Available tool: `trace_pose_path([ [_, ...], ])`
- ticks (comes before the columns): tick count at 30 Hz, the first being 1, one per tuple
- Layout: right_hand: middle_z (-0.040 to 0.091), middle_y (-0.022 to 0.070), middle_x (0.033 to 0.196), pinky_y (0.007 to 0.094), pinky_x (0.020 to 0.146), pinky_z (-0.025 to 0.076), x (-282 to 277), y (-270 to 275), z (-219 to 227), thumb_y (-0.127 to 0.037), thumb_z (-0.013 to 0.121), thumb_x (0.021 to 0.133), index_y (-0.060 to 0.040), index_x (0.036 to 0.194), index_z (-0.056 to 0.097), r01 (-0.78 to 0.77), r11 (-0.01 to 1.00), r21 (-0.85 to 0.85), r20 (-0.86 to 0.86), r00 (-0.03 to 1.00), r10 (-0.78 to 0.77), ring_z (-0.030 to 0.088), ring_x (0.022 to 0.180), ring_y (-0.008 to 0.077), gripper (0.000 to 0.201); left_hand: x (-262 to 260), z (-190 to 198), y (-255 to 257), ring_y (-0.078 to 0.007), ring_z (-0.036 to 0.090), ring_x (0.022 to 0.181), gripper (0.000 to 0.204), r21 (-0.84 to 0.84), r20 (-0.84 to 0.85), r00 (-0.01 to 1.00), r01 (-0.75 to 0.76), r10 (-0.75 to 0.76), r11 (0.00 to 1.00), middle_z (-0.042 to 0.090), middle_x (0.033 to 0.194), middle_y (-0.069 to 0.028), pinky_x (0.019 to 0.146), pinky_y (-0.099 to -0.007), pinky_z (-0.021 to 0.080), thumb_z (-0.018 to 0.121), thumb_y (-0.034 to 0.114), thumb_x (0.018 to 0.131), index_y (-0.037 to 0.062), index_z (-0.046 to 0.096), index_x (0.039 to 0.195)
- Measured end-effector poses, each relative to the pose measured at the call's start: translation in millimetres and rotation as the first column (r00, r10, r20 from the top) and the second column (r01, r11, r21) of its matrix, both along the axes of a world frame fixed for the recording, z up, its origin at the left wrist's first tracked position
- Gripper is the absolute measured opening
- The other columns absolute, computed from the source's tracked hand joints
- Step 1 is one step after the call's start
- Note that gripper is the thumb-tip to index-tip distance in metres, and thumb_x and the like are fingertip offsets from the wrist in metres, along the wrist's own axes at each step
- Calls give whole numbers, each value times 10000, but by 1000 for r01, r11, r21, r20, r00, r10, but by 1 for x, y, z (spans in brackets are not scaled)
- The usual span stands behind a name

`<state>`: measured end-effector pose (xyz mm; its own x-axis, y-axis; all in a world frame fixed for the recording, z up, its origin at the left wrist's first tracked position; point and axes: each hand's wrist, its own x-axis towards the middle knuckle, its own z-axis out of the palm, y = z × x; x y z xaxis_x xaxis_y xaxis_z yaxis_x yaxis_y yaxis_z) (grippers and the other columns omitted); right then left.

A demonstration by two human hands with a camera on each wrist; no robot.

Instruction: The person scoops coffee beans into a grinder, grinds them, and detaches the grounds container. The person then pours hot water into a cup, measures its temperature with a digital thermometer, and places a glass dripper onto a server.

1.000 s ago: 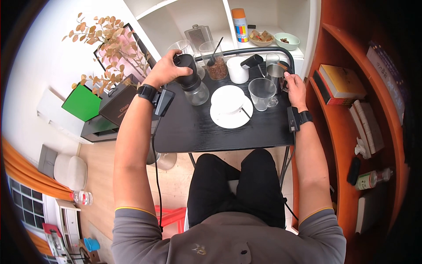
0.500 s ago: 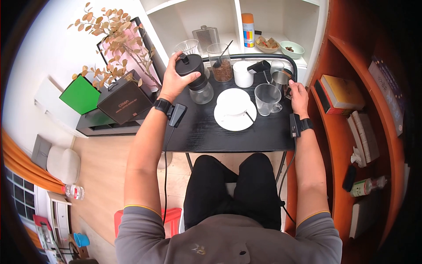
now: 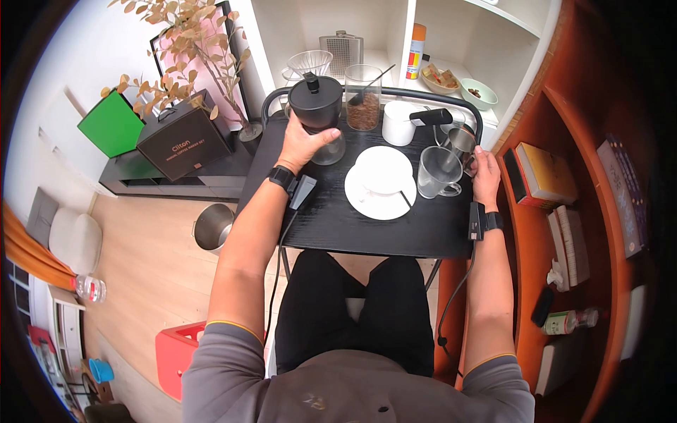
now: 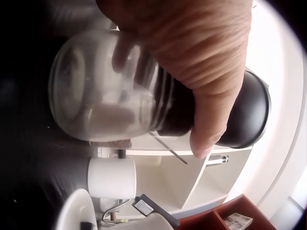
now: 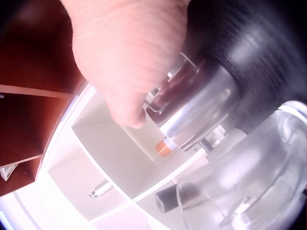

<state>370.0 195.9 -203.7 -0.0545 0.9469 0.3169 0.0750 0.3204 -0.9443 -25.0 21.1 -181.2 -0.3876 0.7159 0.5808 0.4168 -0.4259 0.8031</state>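
In the head view, my left hand [image 3: 305, 144] grips a black manual coffee grinder [image 3: 315, 102] round its narrow middle. The grinder stands upright at the table's left side, its lid uncovered. Its clear glass jar [image 4: 105, 86] shows below the palm in the left wrist view. My right hand [image 3: 485, 176] holds the handle of a stainless steel pitcher [image 5: 204, 103] at the table's right edge. Close beside the pitcher is a clear glass mug [image 3: 437, 173]. Between the hands, a white cup [image 3: 384, 169] sits on a white saucer [image 3: 363, 204].
Behind on the black table [image 3: 331, 229] are a glass of brown coffee [image 3: 363, 111] with a black spoon, a white canister [image 3: 398, 125] and a black handle [image 3: 431, 117]. A ribbed glass dripper [image 3: 310, 63] stands behind the grinder. An orange bookcase [image 3: 525, 243] borders the right.
My left hand has slid down from the grinder's lid and upper body to its middle. The right hand stays at the pitcher's handle. The head view has shifted.
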Motion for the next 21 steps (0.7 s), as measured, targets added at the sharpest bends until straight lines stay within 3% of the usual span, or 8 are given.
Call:
trace_pose_path([
  [4, 581, 3, 763, 248, 608, 413, 2, 1, 1, -464, 657, 970, -31, 927, 690, -5, 1000, -14, -16, 1000, 5, 513, 683, 88, 437, 0, -11, 1, -198, 624, 1149, 842, -83, 145, 973, 191, -178, 978, 662, 1248, -117, 1033, -343, 485, 952, 256, 685, 4, 505, 1354],
  [7, 534, -21, 742, 220, 543, 366, 5, 6, -1, -381, 613, 1014, -46, 1024, 655, 32, 997, 75, -143, 990, -21, 478, 656, 62, 338, 2, -11, 0, -200, 632, 1139, 834, -81, 124, 984, 136, -125, 987, 669, 1237, -117, 1034, -344, 486, 956, 259, 678, -12, 521, 1336],
  [9, 545, -27, 800, 221, 600, 406, 15, 11, 1, -310, 619, 1021, -50, 1077, 637, 151, 971, 184, -207, 972, -111, 498, 702, 67, 267, 4, -12, -1, -203, 633, 1143, 829, -72, 156, 982, 120, -108, 990, 669, 1238, -118, 1033, -343, 485, 957, 263, 673, -13, 527, 1327],
  [11, 582, 4, 916, 231, 669, 438, 17, -5, 23, -283, 611, 1025, -42, 1142, 618, 394, 860, 324, -256, 912, -321, 530, 794, 84, 268, 2, -16, 1, -200, 633, 1147, 841, -81, 138, 985, 119, -108, 990, 671, 1239, -128, 1034, -338, 482, 959, 289, 667, -11, 528, 1325],
  [13, 603, 41, 1046, 239, 716, 453, 18, -22, 48, -258, 594, 1031, -29, 1204, 592, 400, 786, 472, -301, 911, -283, 542, 884, 100, 287, 0, -18, 3, -213, 637, 1158, 871, -50, 117, 990, 86, -80, 995, 672, 1242, -147, 1043, -341, 476, 960, 324, 656, -10, 520, 1330],
  [17, 579, 39, 1053, 294, 844, 489, -34, -88, 122, -179, 618, 998, 0, 1227, 585, 96, 736, 670, -171, 985, 27, 549, 904, 128, 292, 1, -23, 6, -254, 632, 1192, 910, -30, 114, 988, 107, -103, 994, 672, 1252, -164, 1070, -369, 458, 959, 340, 642, -12, 506, 1348],
  [19, 582, 51, 1036, 316, 834, 496, -63, -102, 147, -176, 693, 932, 1, 1225, 596, -180, 635, 751, 131, 984, 123, 561, 894, 153, 355, 0, -20, 3, -256, 625, 1202, 943, -86, 86, 992, 104, -97, 991, 665, 1265, -167, 1074, -367, 452, 961, 337, 637, -10, 491, 1378],
  [21, 574, 87, 1042, 316, 836, 490, -100, -127, 175, -221, 773, 856, 8, 1224, 599, -455, 591, 666, 470, 871, 141, 559, 884, 180, 467, -4, -24, 5, -261, 624, 1204, 960, -77, 107, 985, 142, -134, 987, 661, 1270, -168, 1074, -363, 451, 964, 349, 627, -8, 489, 1382],
])
